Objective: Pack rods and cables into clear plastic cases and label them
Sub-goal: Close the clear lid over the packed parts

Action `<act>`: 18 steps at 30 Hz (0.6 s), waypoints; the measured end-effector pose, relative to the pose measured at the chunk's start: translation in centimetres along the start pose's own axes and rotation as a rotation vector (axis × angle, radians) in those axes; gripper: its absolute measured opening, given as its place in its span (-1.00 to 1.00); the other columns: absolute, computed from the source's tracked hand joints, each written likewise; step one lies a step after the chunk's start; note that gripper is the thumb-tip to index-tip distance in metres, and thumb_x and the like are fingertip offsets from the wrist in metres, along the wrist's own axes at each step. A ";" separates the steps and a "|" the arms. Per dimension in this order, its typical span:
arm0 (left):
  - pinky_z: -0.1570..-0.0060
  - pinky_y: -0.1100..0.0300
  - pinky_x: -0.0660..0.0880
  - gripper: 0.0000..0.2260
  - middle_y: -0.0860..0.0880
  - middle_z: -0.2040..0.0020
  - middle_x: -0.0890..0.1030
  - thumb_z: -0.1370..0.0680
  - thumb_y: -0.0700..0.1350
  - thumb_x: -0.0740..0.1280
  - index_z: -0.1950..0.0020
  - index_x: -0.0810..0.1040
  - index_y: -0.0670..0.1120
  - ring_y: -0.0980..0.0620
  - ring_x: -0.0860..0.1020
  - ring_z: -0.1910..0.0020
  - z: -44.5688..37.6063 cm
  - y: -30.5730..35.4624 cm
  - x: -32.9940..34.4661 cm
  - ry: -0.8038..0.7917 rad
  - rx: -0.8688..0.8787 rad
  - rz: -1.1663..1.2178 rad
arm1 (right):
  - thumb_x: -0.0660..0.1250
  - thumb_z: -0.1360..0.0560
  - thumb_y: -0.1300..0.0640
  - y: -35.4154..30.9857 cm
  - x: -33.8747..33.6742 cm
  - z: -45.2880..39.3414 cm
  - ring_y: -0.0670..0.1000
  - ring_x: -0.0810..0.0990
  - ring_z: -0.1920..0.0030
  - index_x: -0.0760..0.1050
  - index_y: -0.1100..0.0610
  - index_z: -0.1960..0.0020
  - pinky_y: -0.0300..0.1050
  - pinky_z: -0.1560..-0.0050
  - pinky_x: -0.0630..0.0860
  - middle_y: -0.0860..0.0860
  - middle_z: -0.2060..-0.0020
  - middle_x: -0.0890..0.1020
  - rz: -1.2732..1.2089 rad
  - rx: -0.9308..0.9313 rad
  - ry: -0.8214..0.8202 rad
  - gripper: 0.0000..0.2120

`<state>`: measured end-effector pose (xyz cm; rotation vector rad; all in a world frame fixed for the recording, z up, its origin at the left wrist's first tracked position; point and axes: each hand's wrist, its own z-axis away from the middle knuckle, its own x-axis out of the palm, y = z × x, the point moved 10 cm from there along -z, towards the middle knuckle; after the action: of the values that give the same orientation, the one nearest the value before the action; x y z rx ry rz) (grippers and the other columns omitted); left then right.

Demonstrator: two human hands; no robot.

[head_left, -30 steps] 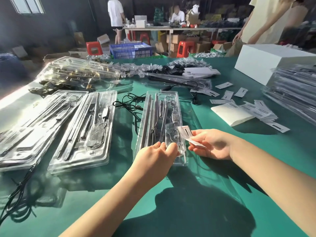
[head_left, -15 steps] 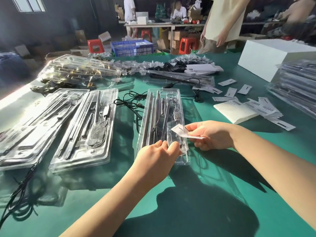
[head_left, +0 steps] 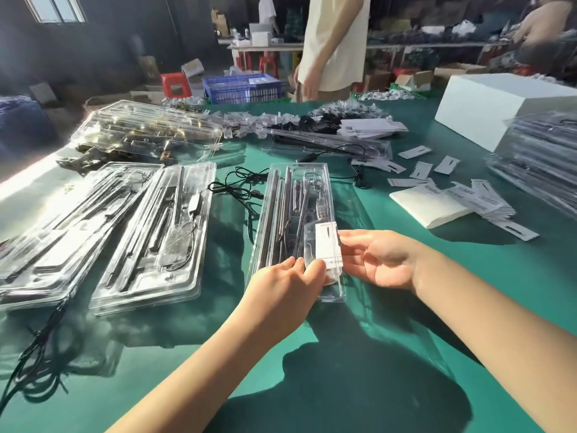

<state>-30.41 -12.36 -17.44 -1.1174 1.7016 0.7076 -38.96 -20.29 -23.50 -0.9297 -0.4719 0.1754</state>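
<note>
Currently I pinch one label [head_left: 327,246] on one case [head_left: 293,220] with left hand [head_left: 288,287]; right hand [head_left: 381,260] lies slack.

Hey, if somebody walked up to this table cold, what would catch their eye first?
Probably the two hands, left hand and right hand, meeting over a clear plastic case of rods at centre, with a white label on its near end. Next, the open trays glaring at left.

Bare green table [head_left: 359,370] lies open below both hands, toward the person. Left of the left hand [head_left: 281,292], stacked clear cases [head_left: 150,245] block the way; beyond the right hand [head_left: 377,260], loose labels [head_left: 484,201] and a white box [head_left: 499,104] crowd the surface.
</note>
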 end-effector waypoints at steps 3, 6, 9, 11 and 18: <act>0.27 0.06 0.59 -0.86 -0.04 0.29 0.54 -0.62 -0.17 0.15 0.10 0.44 -0.12 -0.06 0.58 0.29 0.1 0.1 0.3 -0.031 -0.001 -0.012 | 0.20 -0.61 0.25 0.3 0.5 0.0 -0.02 0.67 0.27 0.55 0.22 -0.16 -0.23 0.30 0.62 0.12 0.17 0.69 -0.010 0.007 -0.015 -0.79; 0.29 0.04 0.58 -0.77 -0.05 0.30 0.52 -0.66 -0.11 0.07 0.12 0.43 -0.11 -0.06 0.57 0.30 0.1 0.0 0.1 0.000 0.001 -0.004 | 0.21 -0.61 0.22 0.4 0.5 0.0 -0.05 0.62 0.29 0.55 0.21 -0.13 -0.27 0.31 0.57 0.07 0.23 0.67 -0.037 0.030 0.012 -0.82; 0.26 0.04 0.59 -0.66 -0.05 0.31 0.52 -0.68 -0.05 -0.04 0.13 0.42 -0.12 -0.07 0.57 0.30 0.0 0.0 0.3 0.002 0.003 -0.016 | 0.26 -0.58 0.23 0.7 0.3 0.0 -0.09 0.58 0.34 0.56 0.15 -0.05 -0.31 0.35 0.53 0.04 0.27 0.66 -0.054 0.031 0.063 -0.88; 0.27 0.04 0.60 -0.66 -0.05 0.31 0.53 -0.67 -0.04 -0.02 0.14 0.44 -0.12 -0.06 0.57 0.31 0.0 0.1 0.3 0.001 0.002 -0.023 | 0.29 -0.55 0.29 0.7 0.0 0.0 -0.09 0.61 0.36 0.55 0.16 -0.06 -0.30 0.40 0.56 0.06 0.27 0.68 -0.080 -0.006 0.109 -0.87; 0.03 0.06 0.57 -0.48 -0.09 0.04 0.63 -0.53 0.24 0.09 -0.29 0.46 -0.08 -0.09 0.59 -0.02 0.5 0.4 0.9 -0.082 -0.076 -0.033 | 0.50 -0.38 0.28 -1.6 -2.2 1.8 -0.01 0.67 0.25 0.62 0.16 0.00 -0.18 0.22 0.62 0.02 0.22 0.68 0.452 -0.328 0.445 -0.79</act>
<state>-30.69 -12.07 -18.51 -1.1504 1.5957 0.7924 -41.82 -20.72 -21.97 -1.3499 0.1341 0.2971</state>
